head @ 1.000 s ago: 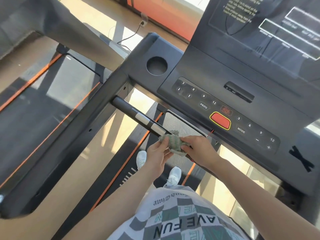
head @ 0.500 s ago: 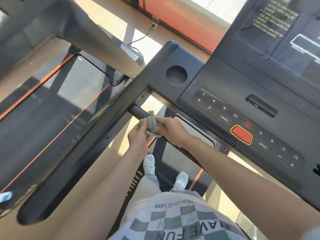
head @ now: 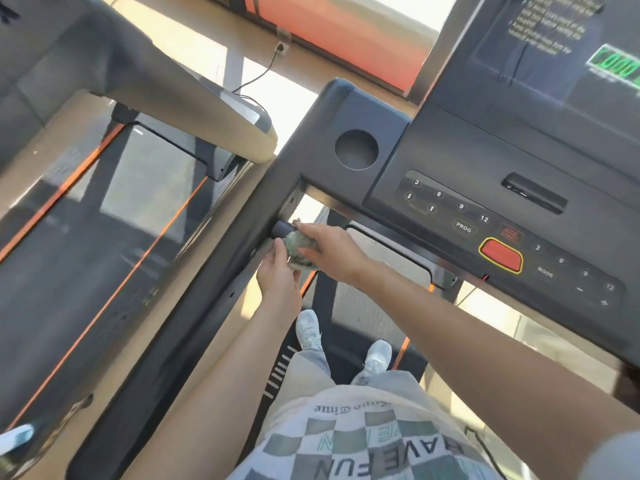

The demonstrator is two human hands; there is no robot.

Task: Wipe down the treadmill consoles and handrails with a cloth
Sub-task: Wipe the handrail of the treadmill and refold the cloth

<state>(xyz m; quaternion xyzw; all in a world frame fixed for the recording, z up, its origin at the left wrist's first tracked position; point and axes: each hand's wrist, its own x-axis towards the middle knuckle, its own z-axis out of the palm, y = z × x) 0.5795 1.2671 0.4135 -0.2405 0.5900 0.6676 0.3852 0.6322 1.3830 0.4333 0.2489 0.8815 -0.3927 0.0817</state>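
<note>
1. Sunlit gym floor, orange wall strip beyond. Person stands on the treadmill belt (head: 374, 306).
2. Cloth (head: 298, 249) is a green wad on the front handrail (head: 282, 229), at its left end where it meets the side rail (head: 194, 306).
3. Right hand (head: 332, 249): fingers (head: 308, 230) curled over the cloth, pressing it onto the bar. Left hand (head: 278, 280): fingers (head: 280, 249) pinch the wad from below.
4. Risk: display (head: 613, 65) shows green digits, so the unit is likely powered. Wiping the console (head: 485, 188) keypad could trip the red button (head: 501, 255) and start the belt underfoot.
5. Risk: a bunched cloth probably misses the bar's underside and the joint corner.
</note>
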